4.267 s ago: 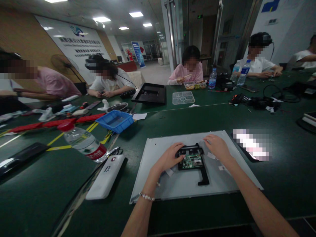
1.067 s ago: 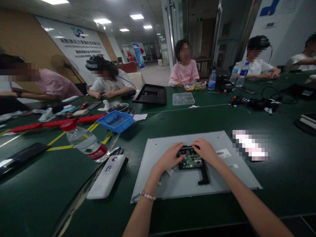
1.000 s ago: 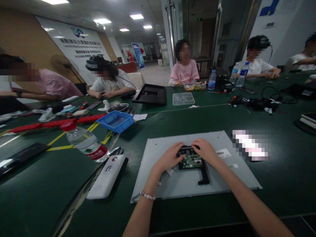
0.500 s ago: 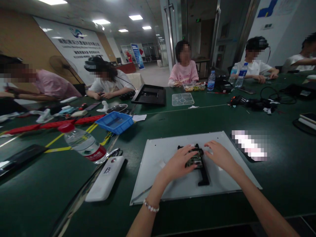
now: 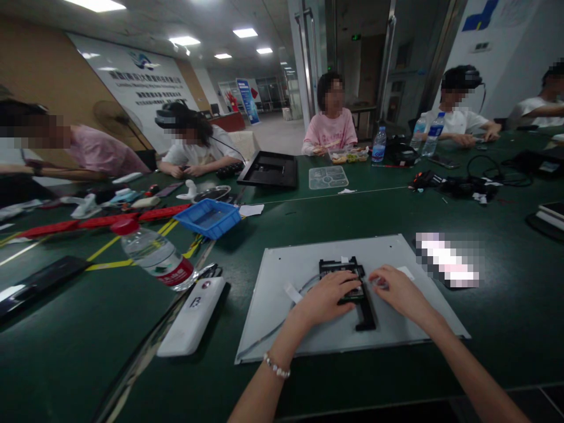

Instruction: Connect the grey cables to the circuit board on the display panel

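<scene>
A white panel [image 5: 282,276] lies flat on the table, with a black bracket [image 5: 365,317] on it. Within the bracket sits a green circuit board [image 5: 352,295], partly covered by my left hand [image 5: 328,296]. Its fingers are stretched over the board and touch it, with the thumb apart. Just right of the bracket, my right hand [image 5: 396,291] is closed, its fingertips drawn together. What they hold, if anything, is too small to make out. A thin grey cable [image 5: 275,330] runs across the panel from its lower left corner and passes behind my left hand.
Left of the panel are a white power bank [image 5: 194,317], a water bottle [image 5: 154,255] and a blue tray [image 5: 209,218]. A phone [image 5: 445,261] lies to the right. Farther back stand a black frame [image 5: 269,170] and a clear plastic lid [image 5: 328,177]; several people sit around the table.
My left hand has slid a little down over the board, uncovering the bracket's top and more cable. My right hand's fingers have curled in and moved slightly down and right.
</scene>
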`<state>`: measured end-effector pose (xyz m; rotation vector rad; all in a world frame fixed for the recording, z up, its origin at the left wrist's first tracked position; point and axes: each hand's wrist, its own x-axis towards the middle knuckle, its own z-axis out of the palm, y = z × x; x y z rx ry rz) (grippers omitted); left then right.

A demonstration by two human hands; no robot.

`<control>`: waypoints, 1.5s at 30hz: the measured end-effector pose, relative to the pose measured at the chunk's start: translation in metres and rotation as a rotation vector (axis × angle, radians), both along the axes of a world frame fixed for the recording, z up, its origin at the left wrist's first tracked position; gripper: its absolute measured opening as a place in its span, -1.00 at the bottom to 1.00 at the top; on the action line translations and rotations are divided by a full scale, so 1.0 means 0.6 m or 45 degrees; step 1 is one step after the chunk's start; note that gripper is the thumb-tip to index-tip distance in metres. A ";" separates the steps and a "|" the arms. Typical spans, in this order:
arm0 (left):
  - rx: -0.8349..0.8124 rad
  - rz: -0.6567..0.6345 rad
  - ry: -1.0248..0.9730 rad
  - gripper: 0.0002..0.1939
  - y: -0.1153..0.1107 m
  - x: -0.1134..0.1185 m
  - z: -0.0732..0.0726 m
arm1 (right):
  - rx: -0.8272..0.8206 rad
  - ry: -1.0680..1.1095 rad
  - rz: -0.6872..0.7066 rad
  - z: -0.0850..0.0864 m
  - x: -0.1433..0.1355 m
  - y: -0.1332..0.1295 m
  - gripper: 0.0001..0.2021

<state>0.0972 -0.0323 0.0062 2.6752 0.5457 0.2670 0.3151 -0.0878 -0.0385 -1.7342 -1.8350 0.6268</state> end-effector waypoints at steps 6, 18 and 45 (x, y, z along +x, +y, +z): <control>-0.009 0.002 0.001 -0.52 0.000 0.000 0.001 | 0.170 -0.126 -0.159 -0.014 0.016 -0.004 -0.76; 0.000 0.011 0.016 -0.53 -0.001 0.001 -0.002 | 0.041 -0.025 -0.146 -0.013 0.020 -0.004 -0.82; 0.207 0.024 0.127 -0.48 -0.014 0.006 0.001 | -0.002 0.634 -0.140 -0.017 -0.021 -0.009 -0.86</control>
